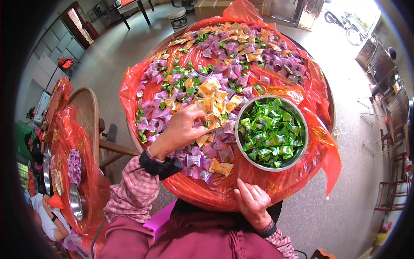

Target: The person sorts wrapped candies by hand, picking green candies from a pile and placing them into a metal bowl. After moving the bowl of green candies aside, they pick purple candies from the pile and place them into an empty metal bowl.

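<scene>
My left hand (183,128) is over the pile of wrapped candies, its fingers and thumb curled inward beside orange-wrapped candies (211,97). What is between those fingertips, if anything, is hidden. Purple-wrapped candies (194,161) lie just below that hand. My right hand (253,202) rests at the near edge of the red plastic sheet (284,190), fingers loosely bent and slightly apart, with no candy visible in it. Above it stands a round metal bowl (307,137) filled with green-wrapped candies (271,131).
The sheet covers a large round tray, with mixed candies (241,47) heaped toward its far side. At left, a second red-covered table holds metal bowls (76,203), and a person's arm (58,224) shows there. A white bucket (177,18) and chairs (390,187) stand farther off.
</scene>
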A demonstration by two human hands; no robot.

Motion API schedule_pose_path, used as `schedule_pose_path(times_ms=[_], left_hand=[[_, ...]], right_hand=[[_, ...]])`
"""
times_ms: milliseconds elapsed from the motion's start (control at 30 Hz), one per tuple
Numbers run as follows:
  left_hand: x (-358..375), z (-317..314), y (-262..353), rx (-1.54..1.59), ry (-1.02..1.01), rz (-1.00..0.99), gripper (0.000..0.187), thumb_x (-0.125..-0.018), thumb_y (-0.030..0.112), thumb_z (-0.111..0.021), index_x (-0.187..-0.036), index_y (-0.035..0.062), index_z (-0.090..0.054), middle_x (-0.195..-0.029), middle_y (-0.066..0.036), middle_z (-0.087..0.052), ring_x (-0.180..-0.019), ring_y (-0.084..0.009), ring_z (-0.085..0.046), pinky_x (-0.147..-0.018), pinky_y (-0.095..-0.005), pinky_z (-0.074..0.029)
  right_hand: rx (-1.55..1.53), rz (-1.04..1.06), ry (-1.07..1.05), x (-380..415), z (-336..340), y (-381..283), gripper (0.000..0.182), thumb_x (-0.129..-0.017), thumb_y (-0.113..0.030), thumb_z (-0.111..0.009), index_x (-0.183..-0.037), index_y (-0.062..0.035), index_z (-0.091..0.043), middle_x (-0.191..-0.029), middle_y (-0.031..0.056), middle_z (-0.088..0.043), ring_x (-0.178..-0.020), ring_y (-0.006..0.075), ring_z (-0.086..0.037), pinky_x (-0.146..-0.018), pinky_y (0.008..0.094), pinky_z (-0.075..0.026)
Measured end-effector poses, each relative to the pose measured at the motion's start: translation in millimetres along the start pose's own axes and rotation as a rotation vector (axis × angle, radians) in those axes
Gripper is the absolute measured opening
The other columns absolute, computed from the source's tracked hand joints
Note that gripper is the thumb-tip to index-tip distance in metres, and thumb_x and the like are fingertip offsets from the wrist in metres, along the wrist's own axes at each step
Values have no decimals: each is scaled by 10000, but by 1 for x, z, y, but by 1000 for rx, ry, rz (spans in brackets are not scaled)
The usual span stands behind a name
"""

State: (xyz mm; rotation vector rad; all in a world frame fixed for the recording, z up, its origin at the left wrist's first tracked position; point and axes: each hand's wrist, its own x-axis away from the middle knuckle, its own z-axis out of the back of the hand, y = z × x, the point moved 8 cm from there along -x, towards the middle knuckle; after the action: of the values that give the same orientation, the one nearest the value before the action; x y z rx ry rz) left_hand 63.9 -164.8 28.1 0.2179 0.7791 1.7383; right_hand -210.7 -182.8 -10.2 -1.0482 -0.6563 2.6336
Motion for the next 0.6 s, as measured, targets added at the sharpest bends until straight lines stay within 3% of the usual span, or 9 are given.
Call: schedule_pose_path(times_ms=[33,133,233,367,433,600], left_hand=[[4,4,2,-2,0,3,170,-796,90,-735,-928,0,-676,-808,-40,-574,-713,-142,-574,-649,-301,-475],[16,1,-3,288,-135,276,131,-879,75,-727,-938,6,-633,-808,71,-561,-722,-13,-506,-625,-221,-428],[7,-11,9,463,-138,321,123,-904,76,-721,-949,5,-632,-829,54,-586,-741,-18,-521,-639,-219,-437],[-26,-38,46,542,-137,210,113,-930,69,-708,-995,5,-641,-842,42,-611,-764,-32,-566,-669,-224,-474],[-40,-46,70,755,-92,77,138,-948,68,-697,-1061,2,-651,-879,16,-656,-823,-50,-623,-714,-232,-512],[-43,-11,59,578,-88,68,171,-965,77,-683,-1116,-1,-659,-920,-8,-688,-875,-62,-647,-753,-246,-532]], right_hand=[[1,1,-4,0,0,0,354,-819,-36,-793,-1148,49,-695,-913,121,-715,-700,228,-668,-622,321,-552],[2,1,-5,0,-1,0,348,-821,-38,-791,-1144,48,-695,-918,120,-718,-709,228,-674,-627,321,-556],[1,-11,-6,0,-1,0,342,-823,-39,-789,-1140,47,-694,-923,119,-721,-716,230,-681,-632,325,-560],[16,-9,-9,0,-1,-1,335,-827,-42,-787,-1137,47,-695,-926,118,-722,-720,233,-684,-636,328,-562],[20,-10,2,0,0,-1,335,-830,-45,-787,-1138,48,-694,-924,117,-721,-720,235,-683,-639,328,-563],[15,-17,-2,1,0,0,338,-830,-50,-788,-1140,46,-695,-920,115,-716,-723,234,-681,-640,326,-561]])
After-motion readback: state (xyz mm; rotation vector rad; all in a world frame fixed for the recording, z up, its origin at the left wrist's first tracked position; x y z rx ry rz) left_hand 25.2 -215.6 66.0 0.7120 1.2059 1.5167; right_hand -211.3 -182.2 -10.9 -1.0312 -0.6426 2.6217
